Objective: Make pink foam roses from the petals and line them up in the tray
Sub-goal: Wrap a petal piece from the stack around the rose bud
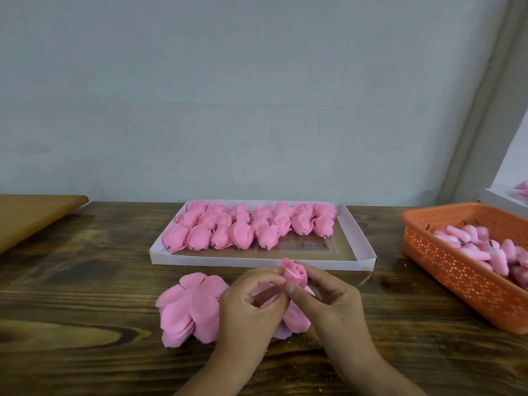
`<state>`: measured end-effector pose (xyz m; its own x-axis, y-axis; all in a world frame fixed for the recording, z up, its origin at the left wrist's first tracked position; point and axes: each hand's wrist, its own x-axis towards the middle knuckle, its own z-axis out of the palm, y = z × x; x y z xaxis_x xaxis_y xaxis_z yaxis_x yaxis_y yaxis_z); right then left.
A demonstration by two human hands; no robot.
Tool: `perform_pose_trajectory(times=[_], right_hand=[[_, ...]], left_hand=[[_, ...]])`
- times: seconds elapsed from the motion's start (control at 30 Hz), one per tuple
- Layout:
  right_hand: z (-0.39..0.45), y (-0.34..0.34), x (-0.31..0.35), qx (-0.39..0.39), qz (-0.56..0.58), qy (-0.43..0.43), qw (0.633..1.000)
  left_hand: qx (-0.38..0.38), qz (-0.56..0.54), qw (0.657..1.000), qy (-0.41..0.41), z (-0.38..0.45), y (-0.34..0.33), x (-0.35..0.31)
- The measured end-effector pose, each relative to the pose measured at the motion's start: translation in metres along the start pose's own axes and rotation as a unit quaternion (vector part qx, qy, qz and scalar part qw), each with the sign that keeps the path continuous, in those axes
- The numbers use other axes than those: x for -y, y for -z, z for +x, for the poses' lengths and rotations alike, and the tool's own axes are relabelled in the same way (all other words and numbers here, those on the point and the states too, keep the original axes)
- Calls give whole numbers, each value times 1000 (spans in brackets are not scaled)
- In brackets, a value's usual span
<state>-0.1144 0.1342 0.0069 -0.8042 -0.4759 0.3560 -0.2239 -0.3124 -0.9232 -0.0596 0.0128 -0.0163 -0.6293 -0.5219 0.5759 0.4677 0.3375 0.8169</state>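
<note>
**Both hands pinching a rosebud above the petal pile**

My left hand [251, 304] comes in from below, wrist low, fingers curled inward with the fingertips meeting the pink rosebud [295, 272] on its left side. My right hand [328, 298] mirrors it from the right, thumb laid against the bud's lower front, the other fingers bent round behind. Between them the bud is gripped upright, its rolled centre facing up, just in front of the near wall of the white tray [360, 238].

Under my hands a stack of loose pink petals [188, 307] lies fanned on the wooden table [85, 281], partly hidden by my left wrist.

In the tray, finished roses [243, 227] lie in rows along the far and middle part; the near strip of its floor is bare.

To my right stands an orange perforated basket [457, 275] holding pink bud cores [485, 247] with dark stems.
</note>
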Motion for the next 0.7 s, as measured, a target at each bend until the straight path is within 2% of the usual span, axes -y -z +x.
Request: perform_pose_trajectory(times=[0.17,0.37,0.53,0.7], right_hand=[[1,1,0,-7,4,-4,1000],[3,4,-3,-18,-6,-9,1000],[3,5,-6,-8,-32,15,999],[4,6,-13,0,-28,23,999]], left_hand=[[13,-35,999,31,-2,-1,-1],[21,-9,999,46,0,0,-1],[13,-68,993,99,6,0,1],[7,-80,991,107,5,-1,2]])
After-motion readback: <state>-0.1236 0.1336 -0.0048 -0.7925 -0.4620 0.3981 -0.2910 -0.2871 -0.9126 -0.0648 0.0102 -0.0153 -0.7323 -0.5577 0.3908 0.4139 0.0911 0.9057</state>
